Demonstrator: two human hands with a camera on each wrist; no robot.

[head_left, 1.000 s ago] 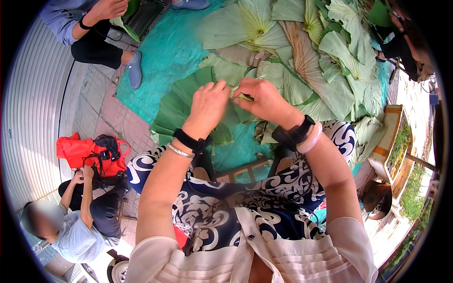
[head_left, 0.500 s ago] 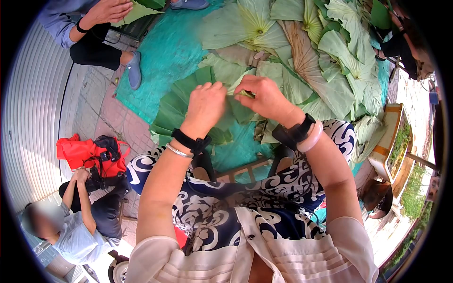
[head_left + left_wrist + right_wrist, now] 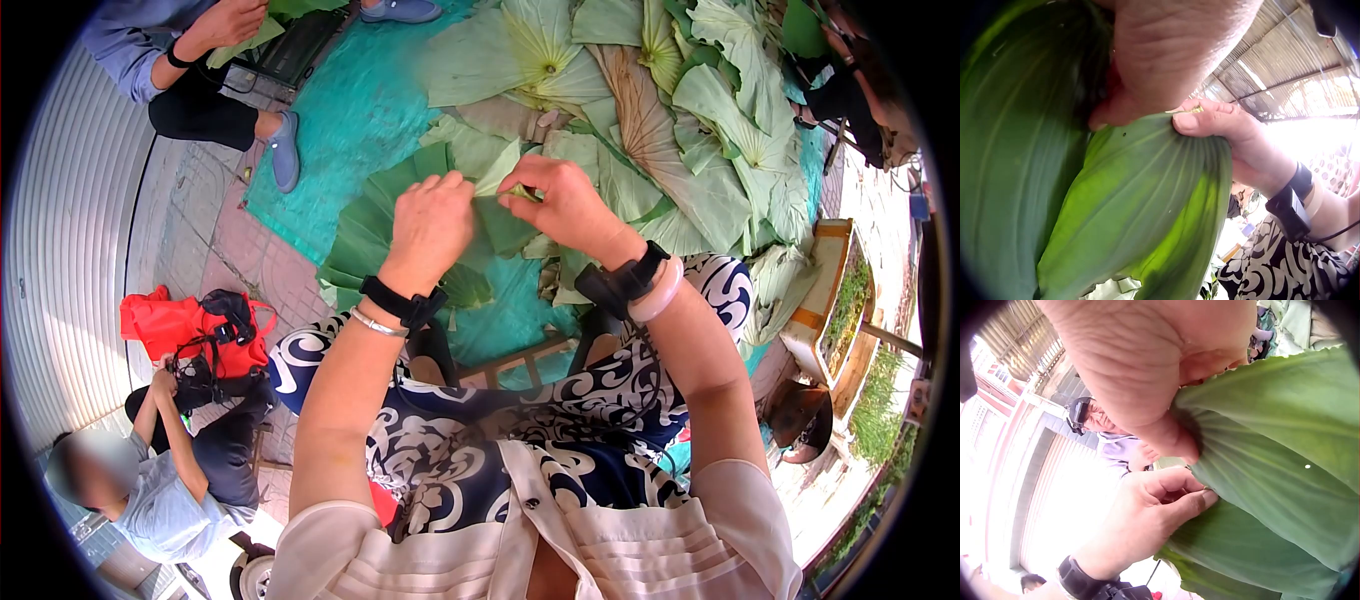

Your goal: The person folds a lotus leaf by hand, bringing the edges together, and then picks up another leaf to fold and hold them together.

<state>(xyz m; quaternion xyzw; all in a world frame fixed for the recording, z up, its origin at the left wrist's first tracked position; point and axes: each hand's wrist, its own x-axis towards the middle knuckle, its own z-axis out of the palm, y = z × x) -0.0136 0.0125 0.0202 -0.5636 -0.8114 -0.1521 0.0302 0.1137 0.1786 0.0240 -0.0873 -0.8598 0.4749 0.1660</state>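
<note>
Green leaf (image 3: 1129, 187) (ribbed) between the fingers (image 3: 1172, 481) of both hands (image 3: 433, 222) (image 3: 572, 205)

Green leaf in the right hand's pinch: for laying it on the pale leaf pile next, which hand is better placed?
Probably the right hand: it pinches the green leaf and, in the head view, is nearer the pale leaf pile. The left hand also pinches leaf, but is farther from that pile.

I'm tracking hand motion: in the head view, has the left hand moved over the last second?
Yes. The left hand has shifted slightly to the left, judged against the bag, which stays put.
</note>
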